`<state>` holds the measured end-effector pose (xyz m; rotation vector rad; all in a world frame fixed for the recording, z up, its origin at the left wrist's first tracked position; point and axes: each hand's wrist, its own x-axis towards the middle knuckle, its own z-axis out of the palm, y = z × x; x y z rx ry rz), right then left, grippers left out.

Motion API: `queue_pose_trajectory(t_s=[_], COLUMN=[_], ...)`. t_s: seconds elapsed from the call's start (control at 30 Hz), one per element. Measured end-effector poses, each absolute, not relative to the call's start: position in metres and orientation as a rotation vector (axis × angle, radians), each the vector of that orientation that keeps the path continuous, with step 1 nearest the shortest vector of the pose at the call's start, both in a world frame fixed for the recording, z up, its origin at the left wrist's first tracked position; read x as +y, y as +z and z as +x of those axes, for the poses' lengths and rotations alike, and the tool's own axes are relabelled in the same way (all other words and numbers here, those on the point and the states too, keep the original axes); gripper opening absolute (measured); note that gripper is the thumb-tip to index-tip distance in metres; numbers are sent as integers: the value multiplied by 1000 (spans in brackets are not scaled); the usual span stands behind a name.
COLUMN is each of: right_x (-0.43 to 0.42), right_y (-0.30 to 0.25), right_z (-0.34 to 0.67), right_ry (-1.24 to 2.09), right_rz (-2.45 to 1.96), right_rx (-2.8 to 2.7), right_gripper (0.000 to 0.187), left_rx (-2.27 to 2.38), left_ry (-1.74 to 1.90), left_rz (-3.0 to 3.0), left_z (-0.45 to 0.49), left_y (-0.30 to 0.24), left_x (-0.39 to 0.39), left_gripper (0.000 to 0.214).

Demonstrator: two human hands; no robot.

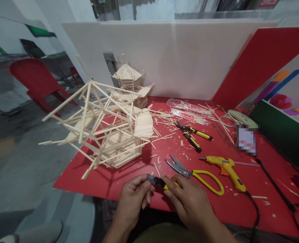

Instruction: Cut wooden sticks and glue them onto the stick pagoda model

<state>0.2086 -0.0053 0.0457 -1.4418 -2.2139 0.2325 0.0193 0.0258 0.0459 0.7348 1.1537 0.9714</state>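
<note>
My left hand [133, 199] and my right hand [190, 204] meet near the front edge of the red table [106, 184]. Together they pinch a small yellow and black utility knife [158, 182]; the left fingers close on its dark tip end, the right fingers on the yellow handle. Just beyond lie yellow-handled scissors [197, 175], blades pointing left. A large stick frame model [101, 131] stands on the table's left part, overhanging the edge.
A finished stick pagoda [130, 84] stands by the white partition [164, 57]. Yellow-handled pliers [193, 135], a yellow glue gun [226, 170] with black cable, loose sticks and a plastic bag [187, 109] lie on the table. A red chair [36, 81] stands far left.
</note>
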Motion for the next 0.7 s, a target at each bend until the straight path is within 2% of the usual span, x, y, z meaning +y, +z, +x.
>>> queue_pose_trajectory(t_s=[0.37, 0.53, 0.7], right_x=[-4, -3, -2], right_y=[42, 42, 41], right_z=[207, 207, 206], right_ry=[527, 494, 304], right_rz=[-1447, -1421, -1392], right_rx=[-2104, -2123, -2150], right_gripper=[37, 36, 37], left_rx=[1110, 1121, 1129], left_ry=[942, 985, 997], left_rz=[753, 744, 728], left_z=[14, 15, 17], left_y=[41, 40, 43], left_x=[28, 27, 24], left_gripper=[26, 25, 26])
